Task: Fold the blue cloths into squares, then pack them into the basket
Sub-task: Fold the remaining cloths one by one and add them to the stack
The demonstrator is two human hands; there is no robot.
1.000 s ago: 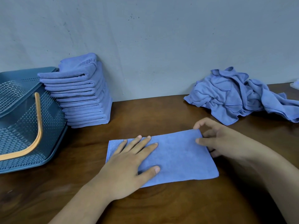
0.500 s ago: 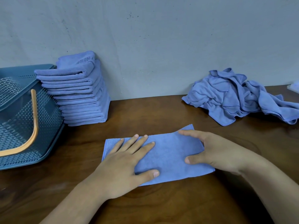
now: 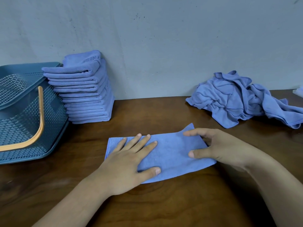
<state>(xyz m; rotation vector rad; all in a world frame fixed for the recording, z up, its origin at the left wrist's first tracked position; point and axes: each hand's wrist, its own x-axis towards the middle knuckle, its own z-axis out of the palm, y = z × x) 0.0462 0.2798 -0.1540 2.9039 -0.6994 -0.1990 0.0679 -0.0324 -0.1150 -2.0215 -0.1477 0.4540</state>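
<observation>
Pressing folded blue cloth (image 3: 172, 154) flat with left hand (image 3: 129, 163), fingers straight, at 9 o'clock end; pinching 3 o'clock end in right hand (image 3: 219, 148), far corner lifted.

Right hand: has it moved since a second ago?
Yes. The right hand slid left, further onto the cloth, away from the crumpled pile.

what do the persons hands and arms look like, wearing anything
Nothing is worn that shows. The left hand and the right hand have no gloves and no visible rings, and the nails are short and unpainted. The forearms are uncovered right to the picture's edge: no sleeve, watch or bracelet is in view.
</observation>
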